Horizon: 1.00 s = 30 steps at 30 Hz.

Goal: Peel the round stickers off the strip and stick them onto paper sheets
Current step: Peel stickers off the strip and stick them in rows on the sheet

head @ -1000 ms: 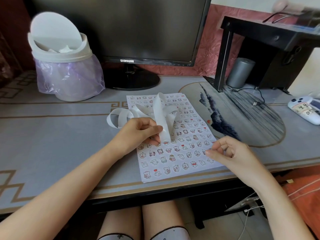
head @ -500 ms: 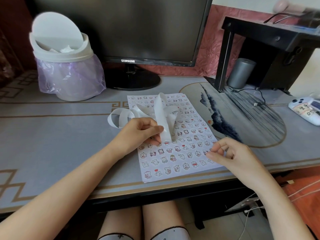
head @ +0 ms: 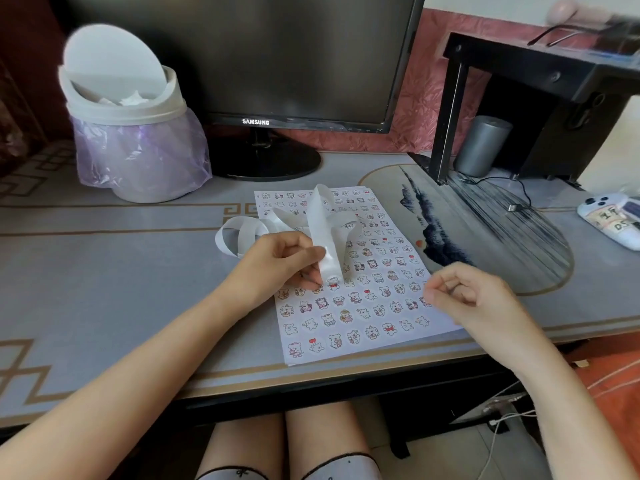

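Observation:
A white paper sheet covered with rows of small cartoon stickers lies on the desk in front of me. My left hand pinches a long white backing strip between thumb and fingers over the sheet's middle. The strip loops back in curls to the left. One round sticker sits at the strip's lower end, just below my fingers. My right hand hovers at the sheet's right edge. Its fingers are loosely curled, thumb near the forefinger, and nothing shows between them.
A lidded white bin with a purple bag stands back left, a dark monitor behind the sheet. A black shelf, a grey cylinder, a cable and a white device are at the right. The desk edge runs just below the sheet.
My right hand's fingertips have drawn slightly up and to the right from the sheet's right edge. My left hand keeps the same pinch on the strip.

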{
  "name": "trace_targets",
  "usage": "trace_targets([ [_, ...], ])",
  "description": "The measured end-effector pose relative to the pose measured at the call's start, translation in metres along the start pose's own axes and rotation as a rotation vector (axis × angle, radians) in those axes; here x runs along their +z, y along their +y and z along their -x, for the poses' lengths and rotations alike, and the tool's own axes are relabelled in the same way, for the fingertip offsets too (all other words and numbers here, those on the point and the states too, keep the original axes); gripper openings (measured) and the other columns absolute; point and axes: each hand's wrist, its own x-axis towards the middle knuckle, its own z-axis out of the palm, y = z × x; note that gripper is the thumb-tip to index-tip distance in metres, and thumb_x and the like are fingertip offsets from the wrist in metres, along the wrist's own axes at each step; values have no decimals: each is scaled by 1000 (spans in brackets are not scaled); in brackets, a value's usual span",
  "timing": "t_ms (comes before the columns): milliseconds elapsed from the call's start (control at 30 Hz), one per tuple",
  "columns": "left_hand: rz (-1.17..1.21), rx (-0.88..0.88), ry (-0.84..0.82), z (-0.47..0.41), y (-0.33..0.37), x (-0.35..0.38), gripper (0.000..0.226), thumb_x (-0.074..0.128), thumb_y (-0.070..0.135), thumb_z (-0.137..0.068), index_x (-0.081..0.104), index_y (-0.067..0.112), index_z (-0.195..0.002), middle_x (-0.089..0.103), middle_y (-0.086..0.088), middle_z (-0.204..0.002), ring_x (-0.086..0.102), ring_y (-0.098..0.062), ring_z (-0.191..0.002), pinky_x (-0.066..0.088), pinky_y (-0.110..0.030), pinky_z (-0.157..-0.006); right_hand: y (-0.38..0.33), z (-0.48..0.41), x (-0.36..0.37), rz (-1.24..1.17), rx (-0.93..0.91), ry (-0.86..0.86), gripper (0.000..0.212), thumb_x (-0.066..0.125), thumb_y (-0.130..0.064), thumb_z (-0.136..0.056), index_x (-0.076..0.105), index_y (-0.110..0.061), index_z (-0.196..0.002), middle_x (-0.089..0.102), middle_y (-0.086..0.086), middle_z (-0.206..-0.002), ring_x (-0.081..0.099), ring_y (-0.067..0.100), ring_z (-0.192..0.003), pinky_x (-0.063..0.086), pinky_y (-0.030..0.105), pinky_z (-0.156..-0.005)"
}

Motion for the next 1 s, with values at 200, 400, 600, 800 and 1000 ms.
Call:
trace_targets([
  [200,9,98,50,-1,2,-1,17,54,8,-93,58,-8,-89,68,-5,-64,67,-15,-63,57,-23,-60,-36,-14,36,-37,-198,23,12,72,-20,-81,65,-29,-80,68,-12,-81,61,9,-78,47,26,-71],
  [400,30,158,55,1,4,-2,16,53,9,-95,57,0,-82,68,-5,-65,66,-15,-62,54,-23,-57,-51,-28,70,-31,-264,-25,12,74,-22,-79,66,-28,-85,69,-12,-83,61,3,-80,38,10,-66],
  [600,52,183,43,1,5,0,19,52,15,-94,60,0,-87,68,-4,-66,66,-17,-63,56,-25,-60,-52,-30,74,-159,-244,24,17,75,-11,-78,67,-25,-82,69,-10,-77,59,0,-73,41,9,-67],
  [800,37,155,-30,2,4,1,9,60,11,-87,67,5,-86,70,-2,-69,69,-14,-69,56,-22,-66,-49,-29,72,-190,-234,48,14,76,-10,-77,69,-22,-83,69,-8,-76,62,5,-75,46,12,-70],
  [1000,25,160,-44,1,2,0,8,61,6,-87,67,5,-83,70,-4,-70,69,-15,-70,55,-21,-67,-50,-28,73,-179,-244,52,16,75,-10,-77,69,-24,-81,68,-9,-74,61,3,-72,47,13,-69],
])
